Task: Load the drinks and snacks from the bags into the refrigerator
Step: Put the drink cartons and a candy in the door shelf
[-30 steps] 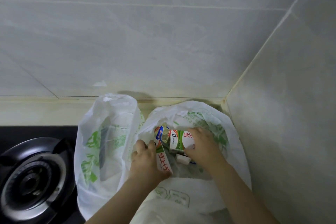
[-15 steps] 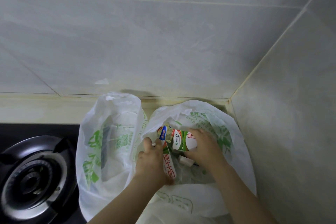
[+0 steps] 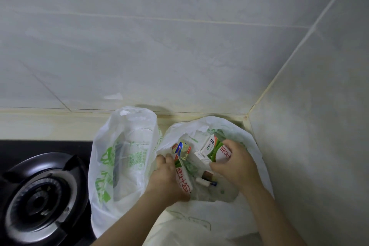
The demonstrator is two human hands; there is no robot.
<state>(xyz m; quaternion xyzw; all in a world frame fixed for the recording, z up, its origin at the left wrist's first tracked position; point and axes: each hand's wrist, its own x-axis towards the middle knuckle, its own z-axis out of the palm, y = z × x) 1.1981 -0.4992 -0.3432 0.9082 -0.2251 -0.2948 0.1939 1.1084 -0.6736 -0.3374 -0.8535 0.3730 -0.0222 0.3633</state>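
Two white plastic bags with green print stand on the counter in the corner. Both hands are inside the open right bag (image 3: 249,142). My left hand (image 3: 165,177) grips a white and green milk carton (image 3: 183,177) with red characters, together with a small clear yellowish packet (image 3: 182,149) that sticks up above it. My right hand (image 3: 235,164) grips a second milk carton (image 3: 211,150), tilted and raised over the bag's opening. Small items, one white tube (image 3: 202,181) among them, lie at the bottom of the bag. The left bag (image 3: 123,158) stands upright with a dark object dimly visible inside.
A black gas hob with a round burner (image 3: 38,199) lies at the lower left, close to the left bag. Grey tiled walls (image 3: 179,56) meet in a corner just behind and to the right of the bags. A cream counter edge (image 3: 50,126) runs along the back.
My right hand has lifted its milk carton up and tilted it above the bag's opening. My left hand keeps hold of its carton and has barely moved.
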